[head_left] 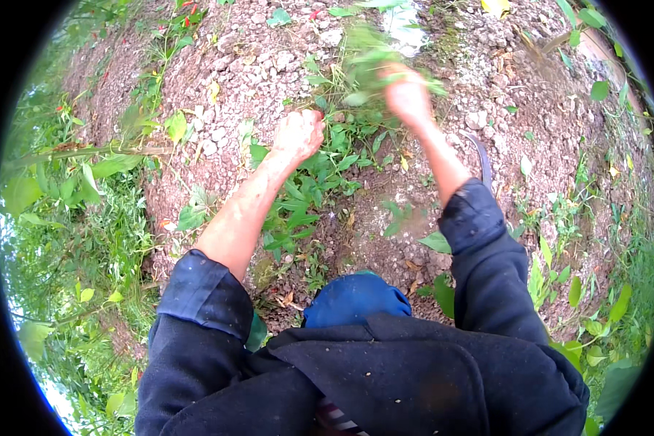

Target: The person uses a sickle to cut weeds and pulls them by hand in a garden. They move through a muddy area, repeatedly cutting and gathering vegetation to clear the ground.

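My right hand is closed round a bunch of green weeds, both smeared by motion, above the soil in the upper middle. My left hand is curled into a fist at the left edge of a patch of low leafy weeds. Its fingertips face the stems, and what lies inside them is hidden. Beside my right forearm, a curved sickle blade rests on the ground, partly covered by the arm.
Crumbly brown soil spreads around both hands. Dense green plants line the left side, with a stem reaching inward. Red peppers show at the upper left. More leafy plants grow at the lower right.
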A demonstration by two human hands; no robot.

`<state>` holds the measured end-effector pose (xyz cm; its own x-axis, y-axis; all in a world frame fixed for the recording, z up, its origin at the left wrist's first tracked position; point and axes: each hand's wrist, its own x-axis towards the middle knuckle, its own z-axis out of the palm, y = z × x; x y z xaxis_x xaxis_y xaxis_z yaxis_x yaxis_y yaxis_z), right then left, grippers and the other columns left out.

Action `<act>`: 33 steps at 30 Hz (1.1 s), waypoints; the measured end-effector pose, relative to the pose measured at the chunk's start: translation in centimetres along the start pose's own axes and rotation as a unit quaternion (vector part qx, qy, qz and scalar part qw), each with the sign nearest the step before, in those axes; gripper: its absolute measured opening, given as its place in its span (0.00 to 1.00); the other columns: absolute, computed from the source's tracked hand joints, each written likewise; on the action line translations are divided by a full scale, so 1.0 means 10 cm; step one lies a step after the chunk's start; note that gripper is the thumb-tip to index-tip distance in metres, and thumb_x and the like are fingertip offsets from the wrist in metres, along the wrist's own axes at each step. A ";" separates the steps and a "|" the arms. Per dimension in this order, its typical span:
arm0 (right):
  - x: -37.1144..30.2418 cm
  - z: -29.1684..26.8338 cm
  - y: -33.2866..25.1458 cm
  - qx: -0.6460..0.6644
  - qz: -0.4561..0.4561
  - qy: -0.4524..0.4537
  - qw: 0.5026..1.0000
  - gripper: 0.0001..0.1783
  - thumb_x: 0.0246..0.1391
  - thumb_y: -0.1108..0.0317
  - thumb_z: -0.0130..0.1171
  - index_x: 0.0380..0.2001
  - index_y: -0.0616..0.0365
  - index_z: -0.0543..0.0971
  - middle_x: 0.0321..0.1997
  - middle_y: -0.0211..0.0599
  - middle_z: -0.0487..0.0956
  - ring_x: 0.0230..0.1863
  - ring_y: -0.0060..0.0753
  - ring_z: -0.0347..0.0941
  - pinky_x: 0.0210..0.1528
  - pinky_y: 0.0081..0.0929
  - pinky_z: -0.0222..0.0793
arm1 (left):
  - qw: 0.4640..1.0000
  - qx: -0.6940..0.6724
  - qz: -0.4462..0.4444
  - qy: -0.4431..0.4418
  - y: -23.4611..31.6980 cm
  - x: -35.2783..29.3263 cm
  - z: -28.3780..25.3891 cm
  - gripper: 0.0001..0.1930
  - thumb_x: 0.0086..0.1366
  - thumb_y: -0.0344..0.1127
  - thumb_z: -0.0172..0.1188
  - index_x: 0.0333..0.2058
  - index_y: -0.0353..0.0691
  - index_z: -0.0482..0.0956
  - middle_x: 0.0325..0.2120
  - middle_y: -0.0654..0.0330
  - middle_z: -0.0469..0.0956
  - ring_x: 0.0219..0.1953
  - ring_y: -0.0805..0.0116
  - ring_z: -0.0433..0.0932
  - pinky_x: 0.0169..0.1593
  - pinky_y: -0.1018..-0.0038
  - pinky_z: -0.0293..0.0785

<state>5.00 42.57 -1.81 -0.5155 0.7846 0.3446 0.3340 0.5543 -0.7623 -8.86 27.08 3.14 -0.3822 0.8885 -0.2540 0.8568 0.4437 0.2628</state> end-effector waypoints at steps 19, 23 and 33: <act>-0.30 0.07 -0.15 -0.047 0.349 -0.028 0.936 0.15 0.37 0.64 0.44 0.28 0.58 0.74 0.34 0.49 0.73 0.35 0.45 0.70 0.38 0.33 0.64 | 0.997 -0.025 -0.051 -0.058 -0.13 -0.36 0.00 0.12 0.50 0.41 0.50 0.31 0.43 0.75 0.30 0.53 0.74 0.36 0.58 0.71 0.41 0.67 0.66; -1.01 0.09 0.65 -0.339 0.197 -0.199 0.898 0.13 0.46 0.68 0.41 0.21 0.60 0.75 0.23 0.47 0.74 0.28 0.44 0.71 0.29 0.34 0.66 | 0.998 -0.011 0.016 -0.057 0.09 -0.31 -0.04 0.12 0.51 0.40 0.49 0.31 0.43 0.75 0.28 0.54 0.74 0.32 0.57 0.72 0.38 0.66 0.67; -1.12 0.22 -0.14 0.047 0.325 0.039 0.944 0.09 0.46 0.69 0.43 0.23 0.60 0.72 0.19 0.34 0.69 0.20 0.27 0.64 0.21 0.25 0.60 | 0.958 -0.018 0.279 -0.061 0.35 -0.92 -0.02 0.05 0.48 0.31 0.49 0.22 0.37 0.70 0.09 0.51 0.67 0.14 0.52 0.68 0.18 0.63 0.65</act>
<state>8.55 32.35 -5.82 -0.1645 0.9706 -0.1756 0.4864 -0.0750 -0.8705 -2.37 20.46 6.61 0.1774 0.9694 -0.1700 0.9024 -0.0912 0.4212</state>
